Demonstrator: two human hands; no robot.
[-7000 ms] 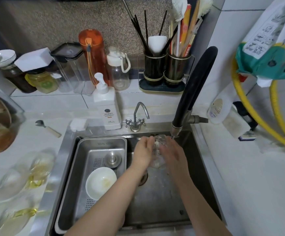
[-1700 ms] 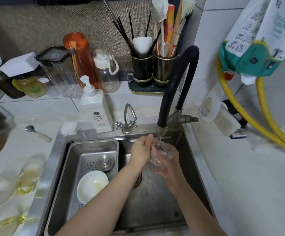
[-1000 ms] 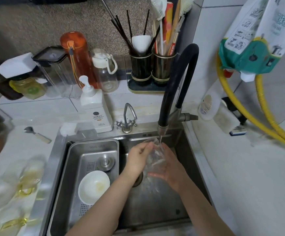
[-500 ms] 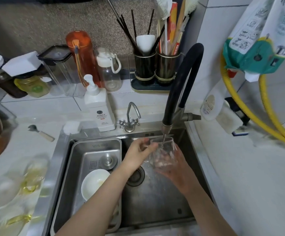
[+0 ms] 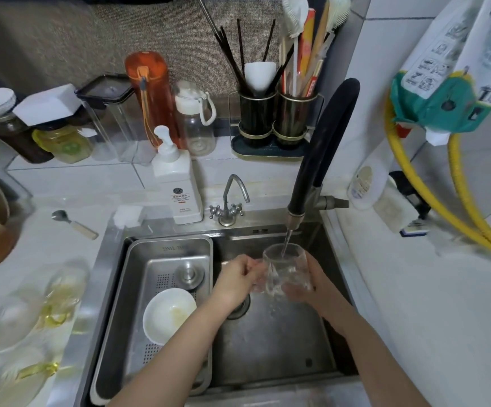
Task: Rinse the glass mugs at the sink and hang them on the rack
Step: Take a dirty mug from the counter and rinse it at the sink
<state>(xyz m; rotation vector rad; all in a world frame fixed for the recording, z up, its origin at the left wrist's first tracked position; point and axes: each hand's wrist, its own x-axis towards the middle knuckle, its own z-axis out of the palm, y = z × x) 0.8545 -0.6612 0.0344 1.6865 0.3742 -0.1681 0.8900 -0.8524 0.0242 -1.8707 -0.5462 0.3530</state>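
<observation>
A clear glass mug (image 5: 285, 267) stands upright over the steel sink (image 5: 270, 345), its mouth under the black faucet (image 5: 320, 160), with a thin stream of water running into it. My left hand (image 5: 238, 279) grips the mug's left side, apparently at the handle. My right hand (image 5: 309, 284) cups the mug from the right and below, fingers curled round it. Several clear mugs with yellow handles (image 5: 41, 312) stand blurred on the counter at the left. No rack shows.
A steel drain tray (image 5: 138, 289) fills the sink's left half, holding a white bowl (image 5: 169, 314) and a plug. A soap pump bottle (image 5: 176, 183) and a small tap (image 5: 229, 201) stand behind the sink. A yellow hose (image 5: 432, 198) hangs at the right wall.
The mug has gone from tilted between my hands to upright under the stream. Both hands keep their hold, and the view has shifted slightly.
</observation>
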